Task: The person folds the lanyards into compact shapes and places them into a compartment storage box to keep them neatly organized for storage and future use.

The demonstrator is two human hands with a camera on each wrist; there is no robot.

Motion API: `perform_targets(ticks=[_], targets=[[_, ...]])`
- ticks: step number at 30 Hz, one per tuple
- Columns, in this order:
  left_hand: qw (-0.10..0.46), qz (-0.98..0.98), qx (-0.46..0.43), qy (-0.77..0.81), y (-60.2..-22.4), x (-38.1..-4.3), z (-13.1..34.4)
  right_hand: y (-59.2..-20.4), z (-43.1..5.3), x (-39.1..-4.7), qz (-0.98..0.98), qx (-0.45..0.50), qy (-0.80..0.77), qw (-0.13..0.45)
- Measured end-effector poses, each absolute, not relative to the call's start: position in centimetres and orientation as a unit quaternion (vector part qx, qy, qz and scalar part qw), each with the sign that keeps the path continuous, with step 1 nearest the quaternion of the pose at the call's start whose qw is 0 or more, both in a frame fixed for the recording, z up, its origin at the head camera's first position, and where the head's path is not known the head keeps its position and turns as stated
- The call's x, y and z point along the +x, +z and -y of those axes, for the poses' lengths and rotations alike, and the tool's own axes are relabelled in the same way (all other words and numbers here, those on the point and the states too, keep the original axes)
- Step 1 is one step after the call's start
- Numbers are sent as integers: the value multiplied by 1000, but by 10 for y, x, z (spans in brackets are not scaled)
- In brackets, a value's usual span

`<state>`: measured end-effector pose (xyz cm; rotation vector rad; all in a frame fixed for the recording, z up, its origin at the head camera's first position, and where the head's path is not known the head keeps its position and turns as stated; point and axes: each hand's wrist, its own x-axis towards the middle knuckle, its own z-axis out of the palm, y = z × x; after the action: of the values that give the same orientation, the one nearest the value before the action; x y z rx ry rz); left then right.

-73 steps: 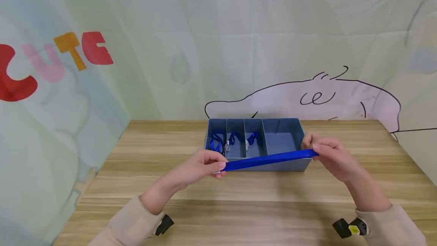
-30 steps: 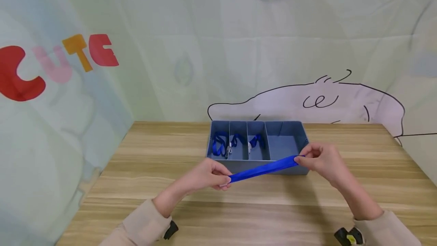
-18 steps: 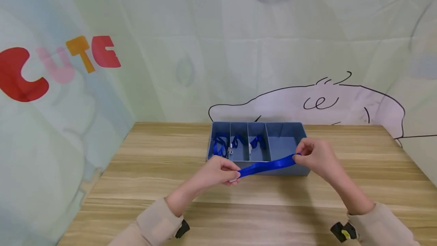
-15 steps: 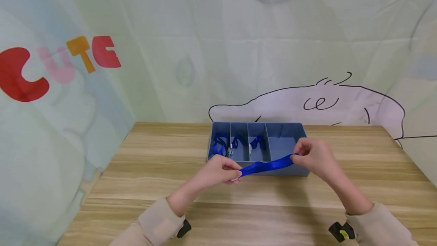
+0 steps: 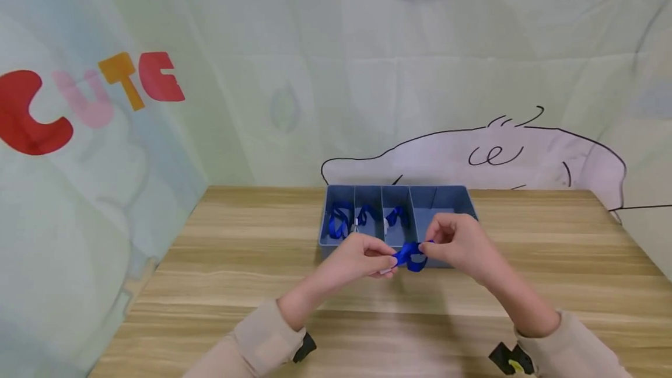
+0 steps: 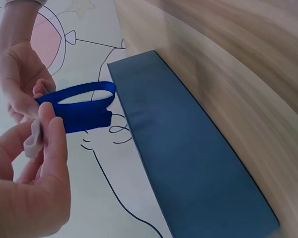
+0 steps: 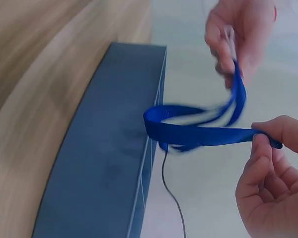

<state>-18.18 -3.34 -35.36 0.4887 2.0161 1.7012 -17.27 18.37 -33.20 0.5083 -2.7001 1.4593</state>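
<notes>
A blue lanyard point(image 5: 416, 262) hangs between both hands, just in front of the box, bent into loose loops. My left hand point(image 5: 359, 256) pinches its end with the white plastic clip point(image 6: 34, 141) between thumb and fingers. On the other side, my right hand point(image 5: 462, 245) pinches the opposite end of the strap between thumb and fingertips. In the right wrist view the strap point(image 7: 203, 135) curves back on itself between the two hands. Behind them stands a blue-grey divided box point(image 5: 328, 252), its front partly hidden by the hands.
Three narrow compartments on the box's left side each hold blue lanyard material, such as the coiled lanyard point(image 5: 340, 225) at far left. A wider compartment point(image 5: 427, 214) is at the right. The wooden table point(image 5: 236, 249) meets a printed curtain point(image 5: 252, 104) behind.
The hands have come closer together, the left moving right and the right moving left. The lanyard, earlier stretched nearly straight between them, has slackened and now folds into loops.
</notes>
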Motion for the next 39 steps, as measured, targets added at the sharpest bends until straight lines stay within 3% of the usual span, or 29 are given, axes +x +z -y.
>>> perform_targets(ticks=[14,23,34,39], targets=[[203,-732,208,616,-351,-177,19,-339,-175,-169,832,178,521,-70],[225,-710,190,640,-353,-176,23,-345,-179,-171,810,197,543,-99],[210,-693,196,661,-359,-176,30,-355,-176,-173,811,276,515,-18],[212,-692,151,674,-363,-177,44,-373,-189,-173,795,378,460,115]])
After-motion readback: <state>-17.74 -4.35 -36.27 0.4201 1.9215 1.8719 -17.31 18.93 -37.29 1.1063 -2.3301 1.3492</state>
